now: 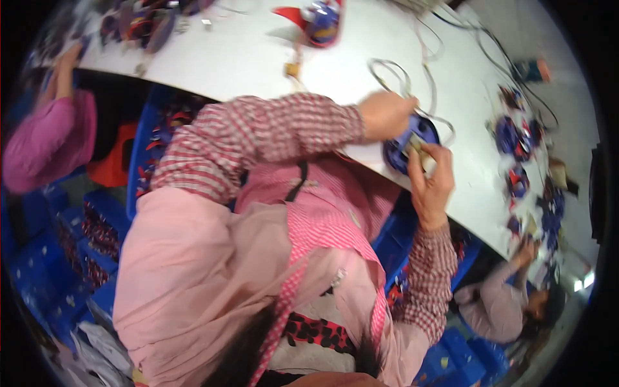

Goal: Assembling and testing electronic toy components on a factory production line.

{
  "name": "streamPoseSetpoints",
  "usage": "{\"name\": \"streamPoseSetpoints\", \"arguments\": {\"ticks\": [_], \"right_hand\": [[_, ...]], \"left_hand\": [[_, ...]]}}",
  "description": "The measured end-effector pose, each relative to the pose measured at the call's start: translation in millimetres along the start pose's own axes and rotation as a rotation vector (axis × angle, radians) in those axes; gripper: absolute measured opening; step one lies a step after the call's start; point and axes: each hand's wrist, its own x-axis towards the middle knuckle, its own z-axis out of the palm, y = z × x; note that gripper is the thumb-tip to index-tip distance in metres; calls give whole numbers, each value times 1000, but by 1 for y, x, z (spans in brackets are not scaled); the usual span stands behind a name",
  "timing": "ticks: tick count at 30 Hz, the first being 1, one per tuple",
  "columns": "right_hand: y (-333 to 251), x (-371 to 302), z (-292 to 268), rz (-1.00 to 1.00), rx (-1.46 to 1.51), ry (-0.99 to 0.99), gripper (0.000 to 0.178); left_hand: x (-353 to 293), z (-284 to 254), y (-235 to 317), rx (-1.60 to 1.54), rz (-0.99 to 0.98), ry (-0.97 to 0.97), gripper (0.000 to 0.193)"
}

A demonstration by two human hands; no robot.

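Note:
At the table's near edge, my left hand (387,116) is closed on the far side of a round, hollow blue plastic shell (394,155). My right hand (432,184) pinches a small pale yellowish part (423,156) against the inside of this shell, thumb and fingers pressed together. Its exact kind is too small to make out. A thin dark cable (390,62) loops over the table just beyond my left hand. The fingers of my left hand are partly hidden by the hand itself.
A blue and red toy-like piece (322,24) lies at the table's far side, a small yellow part (293,68) near it. Several blue and red assemblies (516,138) stand at the right. Blue bins (145,138) sit under the edge. Co-workers sit left (55,138) and right (493,306).

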Motion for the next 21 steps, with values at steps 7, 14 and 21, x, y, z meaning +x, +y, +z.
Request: {"name": "streamPoseSetpoints", "arguments": {"ticks": [7, 14, 21], "right_hand": [[4, 14, -1, 163, 128, -98, 12], [2, 12, 3, 195, 137, -23, 13], [-48, -32, 0, 30, 265, 11, 27]], "left_hand": [[-2, -11, 10, 4, -46, -95, 19], [-62, -82, -16, -110, -9, 270, 26], [-108, -133, -76, 451, -99, 368, 25]]}}
